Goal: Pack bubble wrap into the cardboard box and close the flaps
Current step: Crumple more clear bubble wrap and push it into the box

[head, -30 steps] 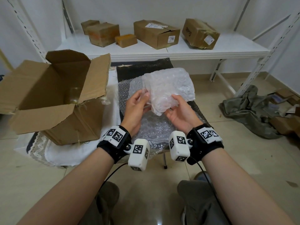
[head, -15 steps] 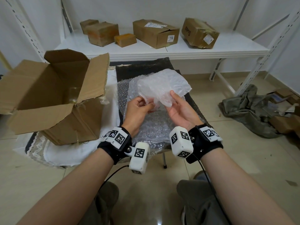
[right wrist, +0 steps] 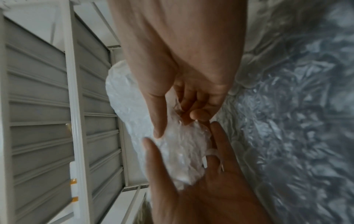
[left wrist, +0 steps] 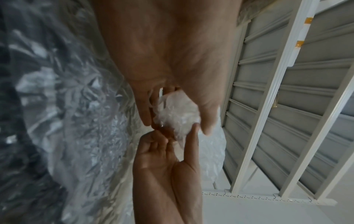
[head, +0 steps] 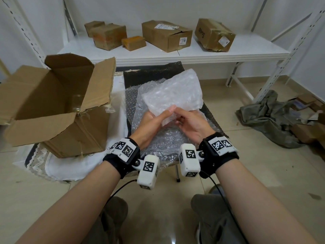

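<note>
The open cardboard box (head: pixel 58 110) stands at the left on a white cloth, all flaps up. I hold a crumpled piece of bubble wrap (head: pixel 174 90) upright above a larger bubble wrap sheet (head: pixel 158 140) that lies on a dark mat. My left hand (head: pixel 158 117) and right hand (head: pixel 184 118) meet at the piece's lower edge, and both pinch it. The left wrist view shows my left hand (left wrist: pixel 177 125) with thumb and fingers round the bunched wrap (left wrist: pixel 176 115). The right wrist view shows my right hand (right wrist: pixel 178 125) pinching the wrap (right wrist: pixel 184 151).
A white shelf (head: pixel 175 55) at the back carries several closed cardboard boxes. Its metal legs (head: pixel 263 88) slant down at the right. A crumpled grey cloth (head: pixel 270 118) lies on the tiled floor to the right. Something clear and glass-like (head: pixel 77 103) sits inside the open box.
My hands moved from the piece's two sides to meet at its lower edge. The piece now stands higher and leans to the right.
</note>
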{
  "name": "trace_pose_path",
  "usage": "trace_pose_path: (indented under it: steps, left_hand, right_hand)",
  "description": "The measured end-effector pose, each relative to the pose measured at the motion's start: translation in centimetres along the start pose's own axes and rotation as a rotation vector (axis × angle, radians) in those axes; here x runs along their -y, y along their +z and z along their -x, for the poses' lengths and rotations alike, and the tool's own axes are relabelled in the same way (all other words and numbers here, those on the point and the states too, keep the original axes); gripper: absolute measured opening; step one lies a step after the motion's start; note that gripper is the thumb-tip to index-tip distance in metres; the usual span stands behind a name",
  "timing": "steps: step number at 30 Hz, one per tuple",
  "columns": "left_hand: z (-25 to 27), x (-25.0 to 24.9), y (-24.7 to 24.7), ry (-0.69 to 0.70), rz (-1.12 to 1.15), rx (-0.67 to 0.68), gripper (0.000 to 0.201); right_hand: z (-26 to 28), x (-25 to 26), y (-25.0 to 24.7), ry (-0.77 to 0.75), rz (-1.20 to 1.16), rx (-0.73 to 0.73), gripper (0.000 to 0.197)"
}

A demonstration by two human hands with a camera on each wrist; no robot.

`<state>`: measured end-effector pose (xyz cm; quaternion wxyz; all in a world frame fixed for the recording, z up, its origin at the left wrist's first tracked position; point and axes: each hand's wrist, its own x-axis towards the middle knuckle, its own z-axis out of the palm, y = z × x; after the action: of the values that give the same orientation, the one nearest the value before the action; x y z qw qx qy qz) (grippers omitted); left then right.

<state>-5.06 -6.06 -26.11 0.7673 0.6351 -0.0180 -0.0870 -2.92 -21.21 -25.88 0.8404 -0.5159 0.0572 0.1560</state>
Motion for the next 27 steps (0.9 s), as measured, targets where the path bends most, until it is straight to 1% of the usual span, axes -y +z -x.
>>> trace_pose_path:
  steps: [1,2,3,6,7,8,10,12,13,16,20,24,27]
  left_hand:
    - [0.0,0.0,0.1,0.011,0.042,-0.025,0.031]
    - [-0.1,-0.1,0.0,0.025,0.068,-0.046,0.033]
    - [-0.2,-0.1,-0.1,0.038,0.072,-0.06,0.035]
    - [-0.3,-0.1,-0.2,0.071,0.046,-0.103,0.035]
    - [-0.3,0.0,-0.2,0.074,0.036,-0.114,0.034]
    - [-0.3,0.0,-0.1,0.074,0.026,-0.119,0.032]
    - [-0.1,0.0,0.0,0.065,0.017,-0.123,0.028]
    - [-0.1,-0.1,0.1,0.047,0.033,-0.122,0.027]
    - [-0.2,-0.1,0.1,0.038,0.043,-0.122,0.028]
    - [-0.4,-0.1,0.0,0.032,0.046,-0.122,0.028]
    - [-0.3,-0.2,0.2,0.039,0.029,-0.119,0.033]
    - [0.1,-0.7,0.8,0.026,0.013,-0.085,0.032]
    - [0.9,-2.4,1.8,0.052,-0.009,-0.052,0.027]
  right_hand:
    - [-0.1,0.0,0.0,0.0,0.008,-0.01,0.033]
    - [0.0,0.1,0.1,0.004,0.005,-0.02,0.042]
    - [-0.1,0.3,0.0,-0.003,-0.018,-0.02,0.044]
    - [0.0,1.0,-0.4,-0.078,-0.146,0.003,0.029]
    - [0.0,1.2,-0.6,-0.103,-0.192,-0.005,0.029]
    - [0.0,1.3,-0.7,-0.125,-0.234,-0.006,0.033]
    - [-0.3,1.3,-1.0,-0.149,-0.296,-0.025,0.047]
    - [-0.3,1.3,-0.9,-0.155,-0.311,-0.075,0.058]
    - [-0.3,1.2,-1.0,-0.156,-0.307,-0.095,0.058]
    - [-0.5,1.2,-1.4,-0.183,-0.298,-0.119,0.048]
    - [-0.3,1.2,-1.4,-0.242,-0.277,-0.189,0.045]
    - [0.5,1.4,-1.3,-0.266,-0.263,-0.257,0.047]
    - [1.6,2.2,-0.9,-0.297,-0.294,-0.277,0.049]
